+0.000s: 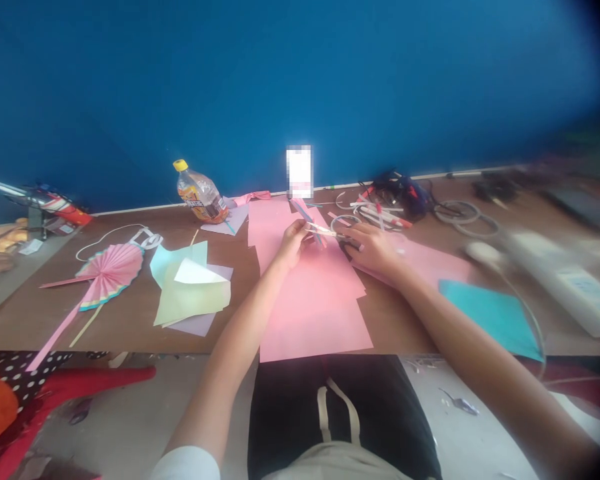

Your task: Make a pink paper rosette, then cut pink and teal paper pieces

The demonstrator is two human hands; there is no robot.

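My right hand is closed around the dark handles of a pair of scissors. Their pale blades point left, towards my left hand. That hand pinches narrow coloured paper strips, pinkish and bluish, and the blades cross in front of them. Whether the blades are cutting the paper cannot be made out. Below both hands lie overlapping pink paper sheets, which reach the table's front edge.
Left on the brown table are a pink folded paper fan, green and white papers and a drink bottle. To the right are a teal sheet, cables, paper scraps and a white power strip.
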